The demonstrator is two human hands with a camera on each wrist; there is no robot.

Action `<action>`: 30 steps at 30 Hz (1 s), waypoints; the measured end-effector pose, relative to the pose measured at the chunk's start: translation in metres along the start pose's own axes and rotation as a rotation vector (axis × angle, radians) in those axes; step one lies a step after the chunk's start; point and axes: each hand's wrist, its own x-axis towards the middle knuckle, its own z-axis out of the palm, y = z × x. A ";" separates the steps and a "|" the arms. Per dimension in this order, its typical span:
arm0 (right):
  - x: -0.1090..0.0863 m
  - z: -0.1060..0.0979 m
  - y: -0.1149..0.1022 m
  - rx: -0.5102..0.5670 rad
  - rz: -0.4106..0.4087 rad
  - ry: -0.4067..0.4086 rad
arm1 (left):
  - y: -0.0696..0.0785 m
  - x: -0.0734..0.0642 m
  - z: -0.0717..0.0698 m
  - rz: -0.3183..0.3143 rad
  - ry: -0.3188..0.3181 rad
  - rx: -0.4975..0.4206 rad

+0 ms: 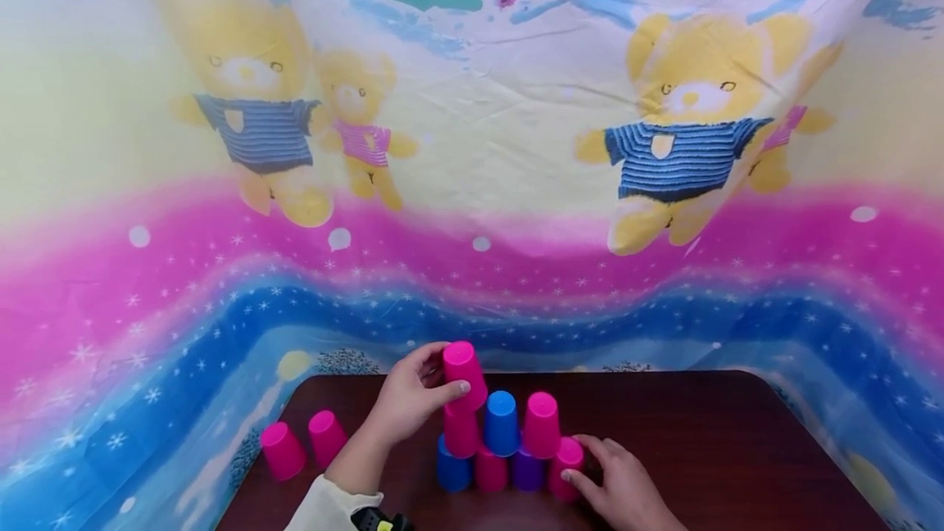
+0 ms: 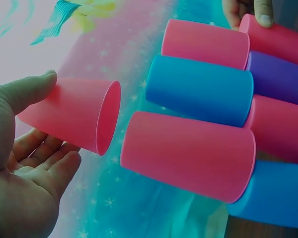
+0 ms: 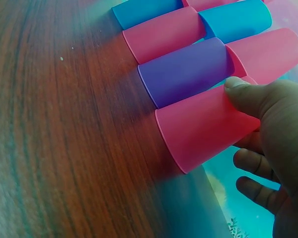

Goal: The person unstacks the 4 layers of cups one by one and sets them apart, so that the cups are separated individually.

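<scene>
My left hand (image 1: 404, 400) holds an upside-down pink cup (image 2: 72, 111), thumb on one side and fingers on the other; in the left wrist view its rim is apart from the stack. Below are two rows of inverted cups. The upper row has a pink cup (image 1: 460, 433), a blue cup (image 1: 501, 426) and another pink cup (image 1: 542, 428). The lower row runs from a blue cup (image 1: 453, 467) through a pink cup (image 1: 491, 469) and a purple cup (image 3: 186, 72) to a pink end cup (image 3: 203, 126). My right hand (image 1: 625, 483) pinches that end cup between thumb and fingers.
Two more pink cups, one (image 1: 283, 451) in front and one (image 1: 327, 437) behind, stand inverted on the left of the dark wooden table (image 1: 708, 433), near my left forearm. A printed cloth (image 1: 487, 269) with bears hangs behind the table.
</scene>
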 end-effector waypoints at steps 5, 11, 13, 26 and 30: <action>0.001 0.000 -0.002 -0.002 0.010 -0.015 | -0.002 -0.003 -0.007 -0.004 0.021 -0.003; 0.000 -0.001 -0.003 0.000 0.018 -0.017 | -0.006 -0.006 -0.015 -0.008 0.057 -0.022; 0.000 0.000 -0.003 -0.001 0.020 -0.012 | -0.007 -0.007 -0.019 -0.014 0.064 -0.021; -0.001 0.001 -0.002 0.001 0.018 0.002 | -0.015 -0.015 -0.039 -0.058 0.116 -0.068; 0.001 0.002 -0.002 0.001 0.031 -0.005 | -0.016 -0.017 -0.044 -0.059 0.129 -0.076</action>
